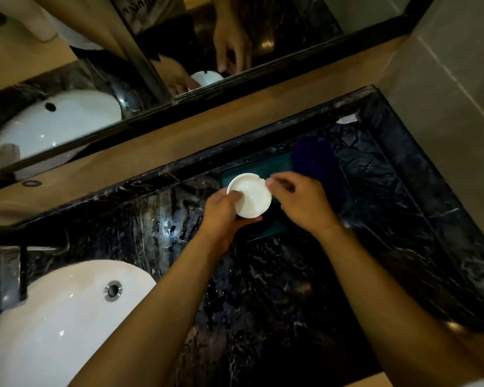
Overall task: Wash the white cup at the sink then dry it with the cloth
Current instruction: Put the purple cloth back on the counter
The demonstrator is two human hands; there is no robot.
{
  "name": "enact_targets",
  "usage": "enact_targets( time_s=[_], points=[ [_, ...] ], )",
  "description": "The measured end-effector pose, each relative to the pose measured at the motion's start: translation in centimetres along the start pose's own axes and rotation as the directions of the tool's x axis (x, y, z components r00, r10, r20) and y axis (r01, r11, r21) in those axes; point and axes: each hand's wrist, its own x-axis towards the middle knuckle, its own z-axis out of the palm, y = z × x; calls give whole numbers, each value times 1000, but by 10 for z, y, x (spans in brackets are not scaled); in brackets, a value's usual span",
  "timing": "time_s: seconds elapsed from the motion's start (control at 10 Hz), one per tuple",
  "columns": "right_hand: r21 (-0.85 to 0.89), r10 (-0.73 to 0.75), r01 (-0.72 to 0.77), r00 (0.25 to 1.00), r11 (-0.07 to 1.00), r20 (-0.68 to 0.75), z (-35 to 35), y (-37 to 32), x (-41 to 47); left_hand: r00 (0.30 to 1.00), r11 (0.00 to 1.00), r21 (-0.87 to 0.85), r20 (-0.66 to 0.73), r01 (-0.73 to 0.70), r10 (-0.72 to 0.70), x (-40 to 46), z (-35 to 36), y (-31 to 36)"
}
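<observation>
The white cup point(252, 195) is a shallow round dish with a notch in its rim, held above the dark marble counter. My left hand point(224, 216) grips it from the left and below, thumb over the rim. My right hand point(299, 202) touches the rim on the right with its fingertips. Behind the hands a dark blue cloth point(316, 160) lies on a teal tray point(280, 166). The white sink point(54, 317) is at the lower left, well apart from the cup.
A chrome tap point(12, 275) stands at the sink's left edge. The black marble counter point(263, 289) looks wet and glossy. A mirror point(179, 51) runs along the back wall; a tiled wall point(444, 93) closes the right side.
</observation>
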Motion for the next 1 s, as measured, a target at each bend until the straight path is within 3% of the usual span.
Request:
enact_targets(
  time_s=[0.2, 0.3, 0.4, 0.5, 0.9, 1.0],
  points=[
    [29, -1, -1, 999, 1000, 39, 19, 3, -3, 999, 999, 40, 25, 19, -20, 6, 2, 0],
    [-81, 0, 1, 1000, 997, 13, 17, 3, 4, 991, 921, 379, -55, -93, 122, 13, 1, -3],
    [-114, -7, 7, 1000, 993, 1, 17, 4, 7, 954, 757, 628, -77, -179, 290, 18, -6, -5],
    [-169, -13, 16, 1000, 985, 16, 18, 8, 11, 934, 651, 731, -54, -205, 354, 20, -11, -6],
    [-246, 46, -35, 998, 969, 40, 26, 19, 16, 935, 658, 730, -75, -185, 345, 23, -5, -2],
    [-196, 83, -76, 996, 978, 25, 24, 19, 16, 936, 665, 721, -66, -194, 345, 22, -5, -3]
  ],
)
